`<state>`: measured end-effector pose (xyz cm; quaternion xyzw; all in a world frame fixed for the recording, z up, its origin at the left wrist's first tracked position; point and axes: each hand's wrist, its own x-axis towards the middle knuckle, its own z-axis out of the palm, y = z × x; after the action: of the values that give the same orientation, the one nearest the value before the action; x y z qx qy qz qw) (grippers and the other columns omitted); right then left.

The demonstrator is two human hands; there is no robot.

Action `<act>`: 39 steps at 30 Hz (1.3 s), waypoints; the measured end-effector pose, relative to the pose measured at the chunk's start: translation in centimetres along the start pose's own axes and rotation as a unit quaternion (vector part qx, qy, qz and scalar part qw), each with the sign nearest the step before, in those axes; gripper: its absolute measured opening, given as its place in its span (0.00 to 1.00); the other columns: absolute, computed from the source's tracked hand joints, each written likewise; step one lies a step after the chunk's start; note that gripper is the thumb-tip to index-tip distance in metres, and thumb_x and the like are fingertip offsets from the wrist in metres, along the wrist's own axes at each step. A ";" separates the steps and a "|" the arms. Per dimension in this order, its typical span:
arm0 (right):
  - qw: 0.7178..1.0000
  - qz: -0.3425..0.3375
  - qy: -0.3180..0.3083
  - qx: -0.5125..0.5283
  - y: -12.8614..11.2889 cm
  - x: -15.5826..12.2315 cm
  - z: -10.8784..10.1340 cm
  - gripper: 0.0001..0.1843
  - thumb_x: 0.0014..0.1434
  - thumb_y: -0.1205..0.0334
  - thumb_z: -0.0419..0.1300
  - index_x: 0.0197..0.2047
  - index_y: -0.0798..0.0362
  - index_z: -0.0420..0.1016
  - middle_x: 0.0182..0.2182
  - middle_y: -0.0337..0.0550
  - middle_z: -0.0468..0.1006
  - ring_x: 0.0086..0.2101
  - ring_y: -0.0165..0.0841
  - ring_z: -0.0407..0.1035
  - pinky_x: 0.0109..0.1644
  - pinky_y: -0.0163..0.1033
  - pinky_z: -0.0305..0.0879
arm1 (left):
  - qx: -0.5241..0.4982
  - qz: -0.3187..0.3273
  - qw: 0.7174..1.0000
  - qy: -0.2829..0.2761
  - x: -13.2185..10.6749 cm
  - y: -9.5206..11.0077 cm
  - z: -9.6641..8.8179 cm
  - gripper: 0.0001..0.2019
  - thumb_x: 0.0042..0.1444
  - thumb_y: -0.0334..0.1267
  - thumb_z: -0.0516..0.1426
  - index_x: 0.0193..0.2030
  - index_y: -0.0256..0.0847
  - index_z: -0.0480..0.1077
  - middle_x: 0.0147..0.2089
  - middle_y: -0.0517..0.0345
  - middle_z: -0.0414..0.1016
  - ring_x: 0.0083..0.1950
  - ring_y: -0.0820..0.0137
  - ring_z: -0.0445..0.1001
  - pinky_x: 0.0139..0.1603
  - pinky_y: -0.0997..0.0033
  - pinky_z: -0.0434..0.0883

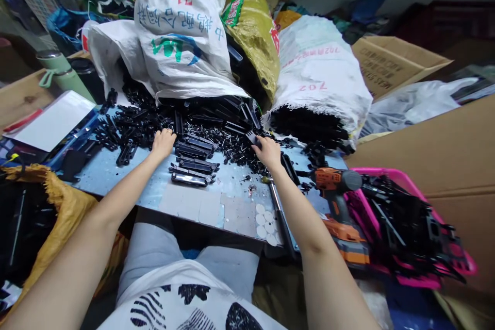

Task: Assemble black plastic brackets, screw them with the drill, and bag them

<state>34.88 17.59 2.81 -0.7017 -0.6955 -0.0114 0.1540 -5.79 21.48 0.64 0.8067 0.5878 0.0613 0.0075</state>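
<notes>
My left hand (pixel 164 143) reaches to the near side of a heap of small black plastic parts (pixel 133 124). Its fingers are bent together, and whatever lies under the fingertips is hidden. Between the thumb and fingers of my right hand (pixel 267 151) is a small dark flat piece with notched ends (pixel 252 137), held over loose screws and small black pieces (pixel 237 152). Between both hands, long black plastic bars (pixel 193 165) lie in a row on the blue tabletop (pixel 149 180). A hammer (pixel 276 198) rests beneath my right forearm.
An orange cordless drill (pixel 334 185) stands at the right, beside a pink basket (pixel 412 178) of black parts. White sacks (pixel 181 36) spill parts at the back. Grey cards (pixel 211 209) and round white discs (pixel 266 221) line the front edge. A green flask (pixel 64 75) stands left.
</notes>
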 end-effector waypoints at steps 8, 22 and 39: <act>0.934 -0.035 -0.107 0.338 -6.1 -5.9 -2.3 0.27 0.55 0.55 0.60 0.57 0.55 0.68 0.44 0.49 0.76 0.40 0.36 0.70 0.44 0.43 0.68 | -0.006 -0.027 1.000 -0.003 0.2 0.1 0.0 0.13 0.58 0.28 0.46 0.47 0.31 0.65 0.50 0.39 0.68 0.53 0.54 0.62 0.53 0.53 0.58; 0.918 -0.118 -0.196 0.324 -11.7 -18.0 -0.3 0.24 0.65 0.51 0.47 0.62 0.46 0.61 0.46 0.49 0.71 0.45 0.38 0.67 0.50 0.47 0.64 | -0.440 -0.072 0.895 0.025 -16.3 7.6 -4.0 0.20 0.60 0.45 0.50 0.56 0.37 0.62 0.32 0.58 0.71 0.31 0.70 0.70 0.34 0.71 0.67; 0.855 -0.109 -0.160 0.482 -12.6 -17.0 -2.0 0.29 0.62 0.50 0.53 0.65 0.43 0.57 0.46 0.44 0.72 0.27 0.27 0.66 0.37 0.38 0.70 | -0.408 0.026 0.904 0.122 -17.9 15.9 -3.9 0.18 0.64 0.39 0.46 0.57 0.41 0.67 0.39 0.51 0.69 0.38 0.69 0.71 0.43 0.69 0.70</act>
<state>22.37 0.36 3.34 -0.4515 -0.7011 0.4207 0.3572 3.41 -0.64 4.21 0.7345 0.4864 0.3941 0.2621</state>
